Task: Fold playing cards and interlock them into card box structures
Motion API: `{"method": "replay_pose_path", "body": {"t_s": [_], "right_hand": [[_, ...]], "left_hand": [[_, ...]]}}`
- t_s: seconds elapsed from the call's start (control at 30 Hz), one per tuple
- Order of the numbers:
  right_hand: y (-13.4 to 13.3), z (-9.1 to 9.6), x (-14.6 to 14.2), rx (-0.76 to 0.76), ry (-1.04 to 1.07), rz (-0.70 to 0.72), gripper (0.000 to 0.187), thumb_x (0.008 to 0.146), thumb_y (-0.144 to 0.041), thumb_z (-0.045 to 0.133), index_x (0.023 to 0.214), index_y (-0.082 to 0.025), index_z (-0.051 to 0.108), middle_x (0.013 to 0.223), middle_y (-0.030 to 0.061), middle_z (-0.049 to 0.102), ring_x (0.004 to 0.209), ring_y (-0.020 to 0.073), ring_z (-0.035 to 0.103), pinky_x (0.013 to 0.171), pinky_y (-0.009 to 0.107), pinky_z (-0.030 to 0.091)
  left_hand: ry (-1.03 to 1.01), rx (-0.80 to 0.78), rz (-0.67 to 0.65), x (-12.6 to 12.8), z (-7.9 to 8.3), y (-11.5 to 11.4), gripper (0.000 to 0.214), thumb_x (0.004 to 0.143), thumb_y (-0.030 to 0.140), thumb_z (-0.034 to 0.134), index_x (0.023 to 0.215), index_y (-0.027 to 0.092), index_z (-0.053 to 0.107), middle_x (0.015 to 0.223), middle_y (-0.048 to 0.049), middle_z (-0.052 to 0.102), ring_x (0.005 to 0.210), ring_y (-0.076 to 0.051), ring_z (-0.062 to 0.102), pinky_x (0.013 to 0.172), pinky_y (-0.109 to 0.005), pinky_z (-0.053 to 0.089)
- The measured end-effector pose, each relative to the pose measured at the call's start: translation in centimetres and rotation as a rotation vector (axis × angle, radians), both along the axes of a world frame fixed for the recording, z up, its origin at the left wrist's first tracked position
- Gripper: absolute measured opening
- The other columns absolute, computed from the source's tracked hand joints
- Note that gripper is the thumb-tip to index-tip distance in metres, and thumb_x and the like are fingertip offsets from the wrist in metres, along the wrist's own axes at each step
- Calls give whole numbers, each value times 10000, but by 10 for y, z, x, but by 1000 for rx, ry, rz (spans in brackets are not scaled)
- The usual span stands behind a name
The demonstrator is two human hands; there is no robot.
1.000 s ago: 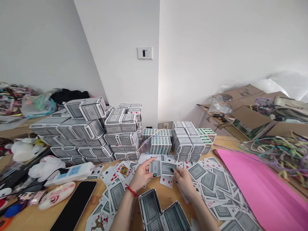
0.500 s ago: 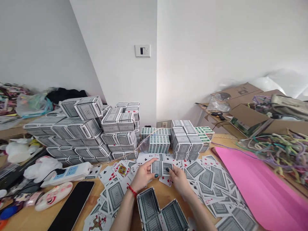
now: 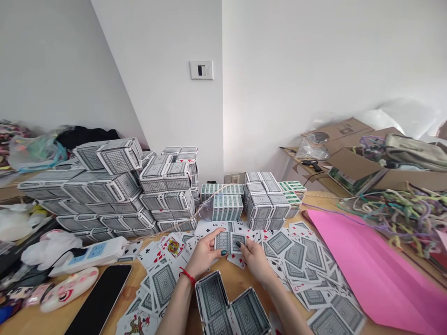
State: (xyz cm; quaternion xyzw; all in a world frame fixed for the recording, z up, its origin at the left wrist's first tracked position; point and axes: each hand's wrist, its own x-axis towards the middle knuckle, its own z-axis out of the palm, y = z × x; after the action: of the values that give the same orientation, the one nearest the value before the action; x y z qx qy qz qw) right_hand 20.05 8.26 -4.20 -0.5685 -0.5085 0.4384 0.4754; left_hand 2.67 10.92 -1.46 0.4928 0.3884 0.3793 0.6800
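My left hand (image 3: 203, 256) pinches the left end of a pair of playing cards (image 3: 222, 241), thumb in front and fingers behind. The cards lie edge to edge with their grey patterned backs facing me; whether they are joined I cannot tell. At the other end, my right hand (image 3: 255, 261) grips the right-hand card, its thumb pressed on the back. Below, between my forearms, stands an L-shaped open-topped box made of cards (image 3: 226, 321). Loose cards (image 3: 163, 284) are spread to the left, and more face-up and face-down cards (image 3: 296, 258) lie to the right.
Stacked card-built blocks (image 3: 104, 188) rise at the back left, with another stack (image 3: 267, 200) at the back right. Green-and-white card boxes (image 3: 227, 207) stand between them. A phone (image 3: 99, 302) and power strip (image 3: 94, 253) lie left. Pink paper (image 3: 363, 260) covers the right side.
The whole view has shifted slightly, so things appear a little further left. Both hands keep the same hold on the cards.
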Motion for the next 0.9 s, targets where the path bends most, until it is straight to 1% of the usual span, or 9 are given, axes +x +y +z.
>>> {"method": "replay_pose_path", "body": {"t_s": [0.13,0.23,0.33,0.43,0.53,0.6,0.7,0.77,0.9], "right_hand": [[-4,13,-1,-20,52,85,415,787,-551,451,569,-199,419,401,-56,440,347,83,368,376,196,278],[-5,23,6,11,64,-29,425,825,-561,365,674,-185,493,448,-35,501,316,84,374,355,204,277],[-2,30,25,118,-135,-214,389,793,-532,436,739,-171,571,517,1,557,428,125,475,440,231,365],[1,36,47,136,-445,-259,310,771,-460,473,742,-189,619,654,40,637,586,177,548,583,285,417],[1,40,56,128,-629,-150,250,756,-416,515,794,-206,644,787,53,667,711,216,558,686,330,421],[0,41,52,147,-697,-54,283,733,-433,565,889,-211,646,905,65,665,839,249,546,756,350,413],[-3,38,33,166,-800,63,541,658,-441,659,1136,-207,563,1106,85,607,1029,304,469,853,386,371],[-5,33,20,108,-887,74,673,599,-402,712,1210,-207,507,1192,99,552,1081,343,428,870,431,345],[-4,25,9,4,-956,29,753,513,-345,764,1205,-207,500,1182,124,518,1062,355,430,854,444,344]], "left_hand": [[-36,7,11,-1,1,1,718,573,145,727,1236,136,454,937,-84,681,895,-231,622,852,-368,453],[-69,16,67,-4,4,0,735,585,163,735,1253,155,428,950,-79,676,910,-236,625,841,-370,470],[-112,-10,168,-9,7,0,758,637,206,712,1309,195,360,951,-68,671,864,-230,647,793,-361,499],[-195,-25,265,-13,12,-1,797,666,221,697,1352,215,292,920,-55,669,798,-203,660,740,-316,514],[-272,-5,326,-16,17,-1,785,666,213,698,1348,204,308,842,-35,671,730,-167,654,681,-260,513],[-303,6,342,-16,19,-2,766,662,204,695,1336,197,332,800,-25,671,687,-149,646,647,-240,508],[-302,34,346,-16,18,-2,746,667,203,686,1331,205,346,822,-35,679,687,-156,645,643,-255,508],[-283,76,362,-16,16,0,741,671,201,681,1332,211,348,932,-63,679,801,-190,649,726,-299,508],[-253,147,356,-15,10,3,756,676,193,678,1345,188,327,1079,-100,648,1074,-237,556,927,-358,416]]}}
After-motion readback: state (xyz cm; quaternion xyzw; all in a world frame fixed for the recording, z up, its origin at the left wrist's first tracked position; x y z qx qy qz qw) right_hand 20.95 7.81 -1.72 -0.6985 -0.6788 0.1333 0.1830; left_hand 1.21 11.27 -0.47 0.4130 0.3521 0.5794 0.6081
